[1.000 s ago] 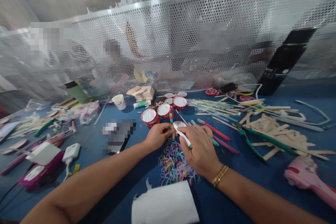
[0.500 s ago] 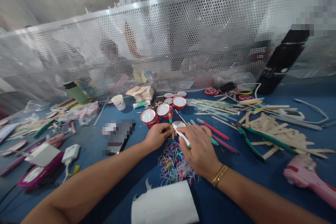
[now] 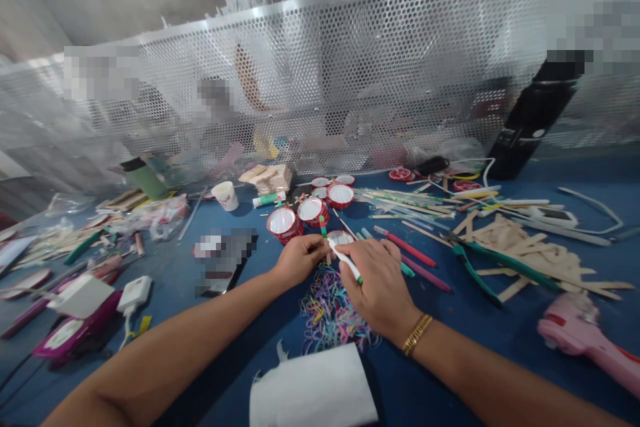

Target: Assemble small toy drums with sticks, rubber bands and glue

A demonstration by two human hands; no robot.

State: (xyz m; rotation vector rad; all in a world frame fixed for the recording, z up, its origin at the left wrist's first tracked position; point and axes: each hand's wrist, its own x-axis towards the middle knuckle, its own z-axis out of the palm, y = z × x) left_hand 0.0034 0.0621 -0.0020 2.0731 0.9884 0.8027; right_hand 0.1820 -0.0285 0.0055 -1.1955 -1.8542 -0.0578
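My left hand (image 3: 301, 260) is closed, pinching a wooden craft stick (image 3: 323, 225) with green and red bands on its upper part. My right hand (image 3: 381, 273) grips a white marker (image 3: 348, 263) with a green end. Its tip meets or nearly meets the stick between my fingers; the exact contact is too small to make out. Just beyond both hands stand several round red-rimmed pieces with white tops (image 3: 283, 221). Beneath them lies a tangle of colourful loops (image 3: 334, 310), partly covered by my right hand.
A white tissue roll (image 3: 314, 390) lies in front. To the right are green-handled pliers (image 3: 477, 273), loose craft sticks (image 3: 520, 247) and a pink glue gun (image 3: 575, 333). A phone (image 3: 231, 260) and white paper cup (image 3: 225, 195) lie left. A perforated metal screen (image 3: 300, 80) borders the back.
Both hands hold nearly the same pose on the stick and marker. The view has shifted very slightly. Behind the screen at the left, another blurred patch now shows.
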